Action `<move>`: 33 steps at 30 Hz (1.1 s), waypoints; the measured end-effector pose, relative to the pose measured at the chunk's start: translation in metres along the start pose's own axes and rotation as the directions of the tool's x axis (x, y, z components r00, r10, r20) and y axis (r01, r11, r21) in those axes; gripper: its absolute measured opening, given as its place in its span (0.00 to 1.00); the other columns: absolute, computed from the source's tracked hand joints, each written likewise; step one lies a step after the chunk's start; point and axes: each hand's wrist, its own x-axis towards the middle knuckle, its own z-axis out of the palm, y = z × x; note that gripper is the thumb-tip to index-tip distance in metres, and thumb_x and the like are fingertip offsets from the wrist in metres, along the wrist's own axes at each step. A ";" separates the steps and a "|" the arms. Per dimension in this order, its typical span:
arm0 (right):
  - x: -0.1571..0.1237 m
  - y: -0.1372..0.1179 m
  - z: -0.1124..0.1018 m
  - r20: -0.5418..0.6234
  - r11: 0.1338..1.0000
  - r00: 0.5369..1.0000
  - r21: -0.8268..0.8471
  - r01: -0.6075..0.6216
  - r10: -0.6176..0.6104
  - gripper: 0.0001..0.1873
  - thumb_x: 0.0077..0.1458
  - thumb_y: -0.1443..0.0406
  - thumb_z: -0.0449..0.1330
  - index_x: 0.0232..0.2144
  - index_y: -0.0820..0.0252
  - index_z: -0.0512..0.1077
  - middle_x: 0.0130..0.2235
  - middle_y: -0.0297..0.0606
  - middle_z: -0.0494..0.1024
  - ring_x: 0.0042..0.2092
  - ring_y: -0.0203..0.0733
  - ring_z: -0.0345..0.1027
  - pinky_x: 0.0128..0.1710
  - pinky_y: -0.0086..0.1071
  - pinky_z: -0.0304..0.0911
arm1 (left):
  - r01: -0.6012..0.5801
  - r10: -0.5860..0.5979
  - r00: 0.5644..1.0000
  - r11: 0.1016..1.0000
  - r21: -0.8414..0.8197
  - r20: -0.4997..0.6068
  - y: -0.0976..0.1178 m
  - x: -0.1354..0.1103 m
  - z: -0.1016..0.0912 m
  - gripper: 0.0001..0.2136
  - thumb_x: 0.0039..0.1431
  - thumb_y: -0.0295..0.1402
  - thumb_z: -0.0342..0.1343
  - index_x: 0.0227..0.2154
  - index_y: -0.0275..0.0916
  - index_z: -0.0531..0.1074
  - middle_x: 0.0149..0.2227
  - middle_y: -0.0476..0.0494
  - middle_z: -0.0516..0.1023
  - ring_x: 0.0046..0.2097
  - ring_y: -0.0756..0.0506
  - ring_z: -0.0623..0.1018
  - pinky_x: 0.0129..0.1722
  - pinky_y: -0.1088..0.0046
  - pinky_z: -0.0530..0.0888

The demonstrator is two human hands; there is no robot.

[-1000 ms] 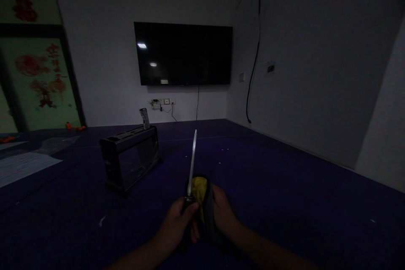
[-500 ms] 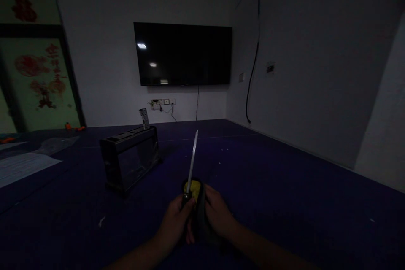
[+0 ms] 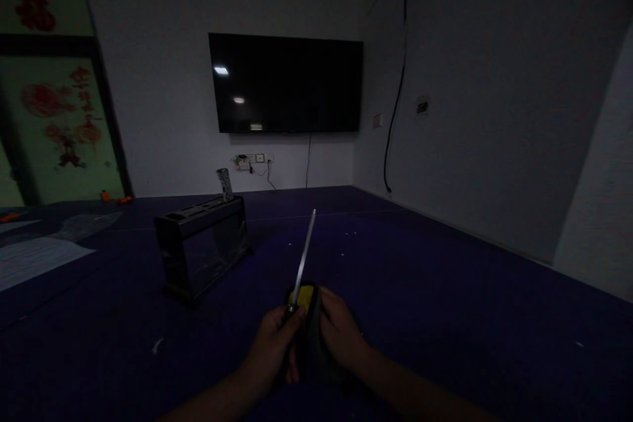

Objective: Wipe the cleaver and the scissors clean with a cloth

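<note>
Low in the middle of the head view, my left hand [image 3: 275, 341] is closed around the dark handle of a screwdriver [image 3: 304, 258]. Its long bright shaft points up and slightly right. Close beside it, my right hand [image 3: 341, 328] grips the right side of a dark item with a yellow inside [image 3: 307, 297]. Poor light keeps me from making out its kind. The screwdriver's lower shaft passes in front of the yellow part.
A dark open-framed box [image 3: 202, 244] stands on the blue floor [image 3: 420, 277] to the left, with a patterned roll-like piece [image 3: 224, 184] on top. Pale sheets [image 3: 42, 260] lie at far left. Wall television [image 3: 287, 84] and a hanging cable [image 3: 398, 105] are beyond.
The screwdriver's tip has swung slightly right and down, so its shaft leans more. Both hands keep their grips and have barely moved.
</note>
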 end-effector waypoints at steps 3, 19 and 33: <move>-0.001 0.003 0.000 0.001 1.000 1.000 -0.025 0.009 -0.009 0.14 0.53 0.70 0.48 0.34 0.56 0.73 0.34 0.37 0.74 0.37 0.40 0.66 0.38 0.31 0.61 | 0.008 -0.008 1.000 1.000 0.003 -0.001 0.001 0.000 0.000 0.23 0.47 0.55 0.49 0.28 0.36 0.63 0.08 0.55 0.62 0.10 0.52 0.65 0.08 0.82 0.58; 0.000 0.014 0.000 0.099 0.998 0.993 -0.024 -0.054 0.056 0.14 0.52 0.72 0.47 0.32 0.59 0.72 0.31 0.34 0.74 0.31 0.36 0.66 0.34 0.28 0.62 | 0.013 -0.016 0.997 0.999 0.042 0.079 -0.004 0.001 -0.001 0.22 0.47 0.55 0.49 0.24 0.37 0.61 0.07 0.55 0.62 0.09 0.51 0.64 0.08 0.81 0.57; -0.002 0.011 0.000 0.056 0.995 0.998 -0.097 0.004 0.001 0.14 0.50 0.73 0.47 0.30 0.60 0.72 0.29 0.36 0.74 0.31 0.37 0.66 0.34 0.29 0.62 | 0.019 -0.023 0.996 0.999 0.038 0.087 -0.002 0.001 -0.002 0.22 0.47 0.55 0.49 0.23 0.37 0.63 0.07 0.55 0.62 0.09 0.52 0.63 0.08 0.82 0.57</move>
